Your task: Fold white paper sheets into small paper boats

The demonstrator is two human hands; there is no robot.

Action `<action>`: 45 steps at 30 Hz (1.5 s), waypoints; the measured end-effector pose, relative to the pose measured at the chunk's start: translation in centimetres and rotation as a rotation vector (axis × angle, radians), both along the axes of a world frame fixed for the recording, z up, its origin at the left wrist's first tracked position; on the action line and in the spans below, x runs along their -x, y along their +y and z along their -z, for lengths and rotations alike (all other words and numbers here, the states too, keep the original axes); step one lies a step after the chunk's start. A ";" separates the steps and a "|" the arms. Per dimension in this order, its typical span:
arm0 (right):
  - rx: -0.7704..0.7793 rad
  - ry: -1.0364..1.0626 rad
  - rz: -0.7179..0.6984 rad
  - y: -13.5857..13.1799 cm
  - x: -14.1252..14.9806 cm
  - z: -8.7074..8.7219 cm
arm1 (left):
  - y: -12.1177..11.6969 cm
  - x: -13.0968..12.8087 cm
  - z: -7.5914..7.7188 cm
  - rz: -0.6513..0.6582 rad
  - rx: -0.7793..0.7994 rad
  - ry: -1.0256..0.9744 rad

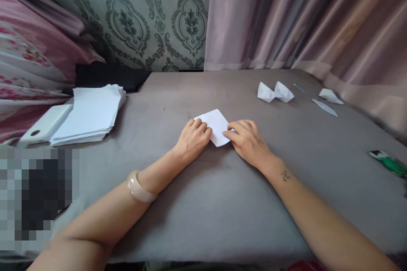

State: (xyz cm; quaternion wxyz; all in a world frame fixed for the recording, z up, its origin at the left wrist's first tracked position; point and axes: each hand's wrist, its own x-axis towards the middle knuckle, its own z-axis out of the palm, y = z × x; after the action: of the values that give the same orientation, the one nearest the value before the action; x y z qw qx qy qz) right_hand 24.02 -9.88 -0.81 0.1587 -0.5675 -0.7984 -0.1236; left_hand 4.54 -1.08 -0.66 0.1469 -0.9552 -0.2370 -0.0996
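Note:
A folded piece of white paper (216, 122) lies in the middle of the grey-covered table (203, 203), between my two hands. My left hand (195, 135) is curled over its left side, fingers bent and pressed down on the paper. At the paper's right corner, my right hand (244, 137) pinches the edge between thumb and fingers. The underside of the paper and my left fingertips are hidden.
A stack of white paper sheets (89, 112) sits at the left beside a white box-like object (47, 125). Folded paper shapes (282, 92) stand at the back right, near a flat paper piece (324, 108). A green object (389, 164) lies at the right edge.

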 end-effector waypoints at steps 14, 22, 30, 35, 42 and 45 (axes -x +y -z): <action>0.347 0.154 0.141 -0.6 -1.0 -1.0 | -2.0 -0.1 0.2 -0.207 0.509 -0.229; 0.270 0.356 0.344 0.0 0.0 -0.2 | -1.2 -0.6 1.4 -0.304 0.728 -0.549; 0.181 0.304 0.520 1.1 1.3 0.6 | -0.4 -0.6 2.0 -0.317 0.776 -0.582; 0.183 0.307 0.568 1.5 1.3 0.9 | -0.1 -1.0 1.7 -0.357 0.798 -0.567; 0.233 0.324 0.565 1.7 0.8 1.2 | 0.2 -1.2 1.5 -0.400 0.819 -0.548; 0.257 0.336 0.562 1.8 0.7 1.3 | 0.3 -1.1 1.5 -0.376 0.798 -0.552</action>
State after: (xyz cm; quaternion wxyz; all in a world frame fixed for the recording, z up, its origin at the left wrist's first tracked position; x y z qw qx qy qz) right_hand 23.33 -8.08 -2.06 0.1750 -0.7929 -0.5827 0.0343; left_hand 5.61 -0.81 -2.16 -0.2813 -0.8159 -0.4540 -0.2214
